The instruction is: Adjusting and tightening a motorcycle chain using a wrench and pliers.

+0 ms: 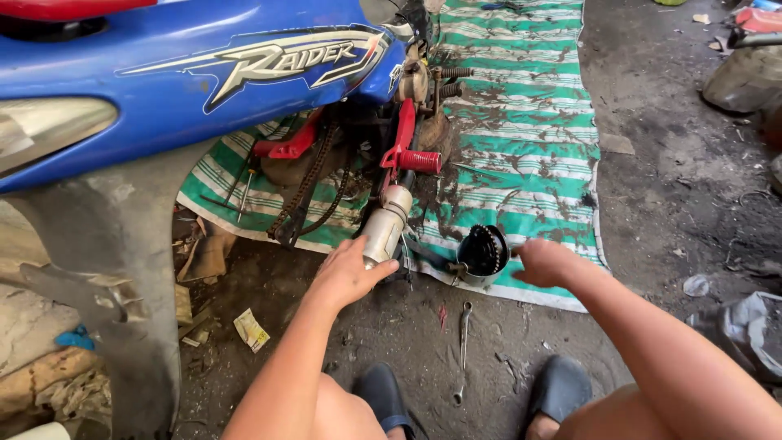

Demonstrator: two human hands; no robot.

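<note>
Down low, your left hand (346, 273) wraps loosely over the end of the silver cylinder (383, 228) that hangs below the red footpeg (417, 160) of the blue motorcycle (204, 73), fingers curled against its tip. Your right hand (544, 261) hovers just beside the round metal tin (482, 255) holding a toothed sprocket, fingers loosely bent and gripping nothing. That tin sits on the muddy green striped mat (529, 122). Between your dark sandals, a slim wrench (463, 350) lies on the dirt floor (668, 187)
</note>
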